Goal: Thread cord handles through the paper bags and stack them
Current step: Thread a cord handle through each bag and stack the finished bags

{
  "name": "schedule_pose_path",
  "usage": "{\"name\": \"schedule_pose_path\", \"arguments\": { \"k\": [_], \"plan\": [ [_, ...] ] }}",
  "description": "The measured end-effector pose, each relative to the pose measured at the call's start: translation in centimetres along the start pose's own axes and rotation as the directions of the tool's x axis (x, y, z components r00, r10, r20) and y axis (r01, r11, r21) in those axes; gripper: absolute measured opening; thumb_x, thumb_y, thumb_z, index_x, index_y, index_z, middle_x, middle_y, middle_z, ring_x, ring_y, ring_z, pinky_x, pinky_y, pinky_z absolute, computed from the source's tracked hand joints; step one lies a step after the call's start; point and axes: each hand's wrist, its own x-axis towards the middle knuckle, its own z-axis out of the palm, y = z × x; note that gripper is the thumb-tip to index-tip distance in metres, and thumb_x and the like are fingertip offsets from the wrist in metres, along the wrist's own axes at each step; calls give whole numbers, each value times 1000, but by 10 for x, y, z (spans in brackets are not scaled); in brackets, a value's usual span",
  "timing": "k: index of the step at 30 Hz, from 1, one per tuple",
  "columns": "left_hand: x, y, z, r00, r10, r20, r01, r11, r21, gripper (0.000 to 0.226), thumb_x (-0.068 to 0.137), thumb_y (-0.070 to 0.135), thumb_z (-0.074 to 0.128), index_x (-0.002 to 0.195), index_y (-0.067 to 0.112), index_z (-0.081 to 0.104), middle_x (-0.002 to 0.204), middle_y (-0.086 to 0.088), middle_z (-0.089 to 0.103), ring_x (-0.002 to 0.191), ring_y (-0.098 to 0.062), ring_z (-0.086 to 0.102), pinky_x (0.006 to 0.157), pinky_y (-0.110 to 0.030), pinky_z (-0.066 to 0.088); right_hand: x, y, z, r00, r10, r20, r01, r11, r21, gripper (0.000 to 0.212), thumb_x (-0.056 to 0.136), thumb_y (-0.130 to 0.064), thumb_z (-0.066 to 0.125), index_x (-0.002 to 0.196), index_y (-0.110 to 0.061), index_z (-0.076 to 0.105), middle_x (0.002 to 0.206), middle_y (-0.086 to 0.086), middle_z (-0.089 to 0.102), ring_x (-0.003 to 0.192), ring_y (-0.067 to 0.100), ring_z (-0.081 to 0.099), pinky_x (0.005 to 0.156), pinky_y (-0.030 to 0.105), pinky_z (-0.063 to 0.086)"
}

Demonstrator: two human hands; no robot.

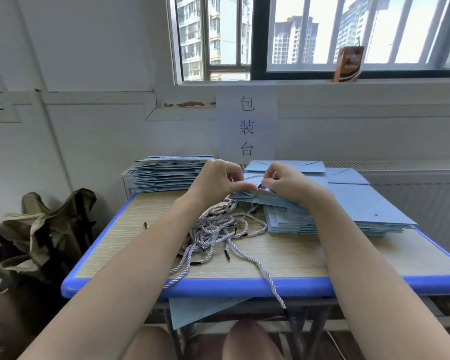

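A flat light-blue paper bag is lifted above the right stack of flat blue bags. My left hand pinches the bag's top edge. My right hand pinches a black cord tip at that same edge. A tangle of white twisted cords with black tips lies on the table in front of the bag. A second stack of blue bags with cord handles stands at the back left.
The wooden table has a blue rim; one cord hangs over its front edge. A blue sheet sits on a shelf under the table. An olive bag stands on the floor at left. A paper sign hangs on the wall.
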Motion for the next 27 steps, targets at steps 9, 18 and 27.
{"name": "schedule_pose_path", "arguments": {
  "k": [9,18,27],
  "plan": [
    [-3,-3,2,991,43,123,-56,993,108,3,82,20,76,83,18,73,68,22,59,57,-2,47,61,-24,42,1,0,2,998,-56,-30,56,998,-16,18,99,-14,55,97,-15,74,77,4,59,59,14,43,55,25,37],
    [-1,-10,8,963,43,267,-74,992,105,18,93,24,68,106,31,76,105,10,60,99,-9,46,85,-19,34,10,7,6,995,-23,-97,20,999,-26,15,101,-19,56,104,-13,69,81,-4,59,69,10,51,63,26,40],
    [1,-6,10,974,23,227,-38,998,60,16,94,18,67,105,22,78,91,12,62,88,-8,53,79,-20,38,8,5,5,997,-48,-57,44,997,-67,7,96,-20,64,94,-18,70,87,-2,66,83,13,59,74,28,47]
  ]
}}
